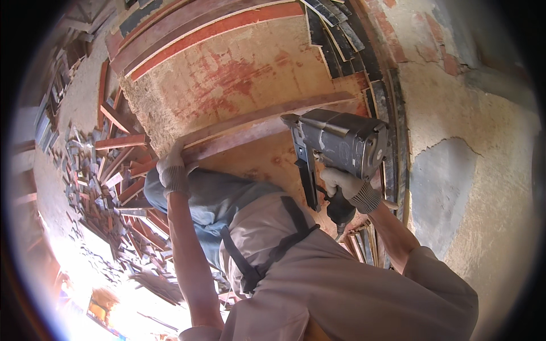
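My right hand (pixel 347 186), in a pale knit glove, is wrapped round the handle of a black nail gun (pixel 341 142). The gun's nose sits at the right part of a long wooden strip (pixel 244 132); whether it touches the wood I cannot tell. My left hand (pixel 172 169), gloved the same way, grips the left end of that strip, its fingertips partly hidden. Beneath the strip lies a worn wooden worktop (pixel 227 79) with red stains. A red-edged strip (pixel 222 29) lies along its far side.
A large heap of wood offcuts (pixel 114 187) covers the floor at left. Dark thin strips (pixel 335 42) are stacked at the worktop's far right corner. A patched, peeling wall (pixel 449 125) stands close on the right. More short strips (pixel 364 241) stand beneath my right forearm.
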The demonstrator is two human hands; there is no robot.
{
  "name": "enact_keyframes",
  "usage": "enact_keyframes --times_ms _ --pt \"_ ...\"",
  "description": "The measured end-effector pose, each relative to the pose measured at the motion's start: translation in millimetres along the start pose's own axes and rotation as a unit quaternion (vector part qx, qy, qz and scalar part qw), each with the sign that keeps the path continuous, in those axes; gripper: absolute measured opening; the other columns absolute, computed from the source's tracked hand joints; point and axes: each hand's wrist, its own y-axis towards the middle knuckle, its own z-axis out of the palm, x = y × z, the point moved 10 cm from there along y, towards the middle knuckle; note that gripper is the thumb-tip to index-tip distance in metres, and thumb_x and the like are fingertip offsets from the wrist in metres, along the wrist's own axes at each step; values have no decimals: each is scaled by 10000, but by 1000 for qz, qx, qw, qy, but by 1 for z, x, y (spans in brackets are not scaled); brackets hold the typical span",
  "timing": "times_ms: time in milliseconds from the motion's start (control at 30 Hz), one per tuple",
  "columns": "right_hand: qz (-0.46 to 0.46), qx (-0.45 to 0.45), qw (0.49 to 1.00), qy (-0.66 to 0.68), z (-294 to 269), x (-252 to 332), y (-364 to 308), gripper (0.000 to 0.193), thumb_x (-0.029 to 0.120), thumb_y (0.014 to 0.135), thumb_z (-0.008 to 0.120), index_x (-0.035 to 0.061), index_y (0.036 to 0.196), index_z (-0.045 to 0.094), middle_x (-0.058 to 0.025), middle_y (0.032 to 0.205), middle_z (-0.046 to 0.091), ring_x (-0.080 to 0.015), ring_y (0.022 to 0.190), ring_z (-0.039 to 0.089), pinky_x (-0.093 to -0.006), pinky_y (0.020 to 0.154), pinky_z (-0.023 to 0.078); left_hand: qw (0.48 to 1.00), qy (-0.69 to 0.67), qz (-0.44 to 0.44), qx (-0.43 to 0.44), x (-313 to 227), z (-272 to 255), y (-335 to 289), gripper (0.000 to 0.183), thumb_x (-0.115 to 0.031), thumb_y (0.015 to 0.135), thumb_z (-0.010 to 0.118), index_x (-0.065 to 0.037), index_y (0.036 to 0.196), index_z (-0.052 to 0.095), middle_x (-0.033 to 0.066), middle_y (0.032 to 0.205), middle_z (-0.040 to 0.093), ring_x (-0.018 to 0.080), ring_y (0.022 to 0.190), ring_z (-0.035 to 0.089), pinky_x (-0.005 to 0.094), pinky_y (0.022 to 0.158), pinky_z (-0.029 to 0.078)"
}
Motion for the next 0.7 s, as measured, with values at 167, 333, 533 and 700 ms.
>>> enact_keyframes --times_ms 167,333,533,700 --pt "4 5 999 -31 7 -5 6 280 194 960 607 76 708 576 14 560 524 -78 507 496 -279 533 437 999 42 32 0 -2 -2 5 395 -336 886 728 36 1019 748 129 868 759 205 691 727 317 552 606" --pt "32 22 999 -12 14 -11 9 298 203 965 601 78 698 560 2 564 532 -93 511 502 -286 533 431 989 140 44 9 6 -4 20 222 -169 953 667 -94 1143 752 117 1069 708 164 902 698 344 659 649" --pt "33 -7 998 -48 12 -6 7 357 200 963 598 77 636 523 -27 580 540 -126 525 512 -298 557 450 996 77 -41 -19 20 -9 26 296 -109 919 698 -106 1215 725 108 1075 716 171 908 698 325 679 651" --pt "25 -16 998 -62 15 -8 8 296 222 959 613 79 704 567 13 537 516 -84 492 495 -282 511 426 990 141 -5 -5 15 -6 28 258 -172 941 682 -61 1168 738 121 1070 714 177 901 700 334 653 648"
